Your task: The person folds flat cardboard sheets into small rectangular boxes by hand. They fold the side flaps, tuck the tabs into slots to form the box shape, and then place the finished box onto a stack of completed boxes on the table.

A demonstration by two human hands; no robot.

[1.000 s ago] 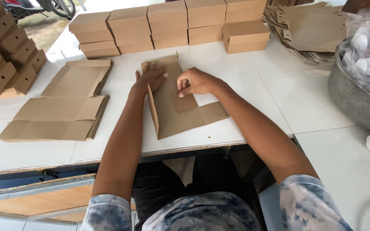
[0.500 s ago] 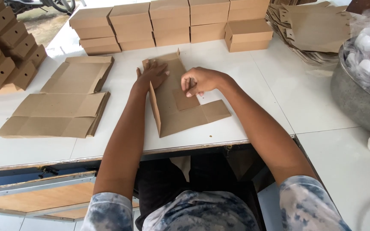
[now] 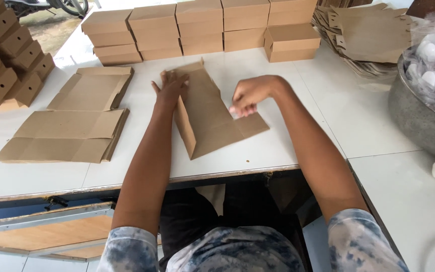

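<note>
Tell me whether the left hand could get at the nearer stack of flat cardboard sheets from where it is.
Probably yes: the left hand rests on the half-folded box, and the flat cardboard stack lies just to its left with only bare table between.

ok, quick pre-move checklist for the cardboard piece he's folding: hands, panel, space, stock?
1. Left hand flat against the raised side panel of the cardboard box blank: ok.
2. Right hand on the blank's right side, fingers curled: ok; what they pinch: cannot tell.
3. Left panel standing up, the other panels flat on the white table: ok.
4. Bare table around the blank: ok.
5. Flat blank stacks to the left, apart from the blank: ok.
6. Folded boxes stacked in a row behind, apart from both hands: ok.
</note>
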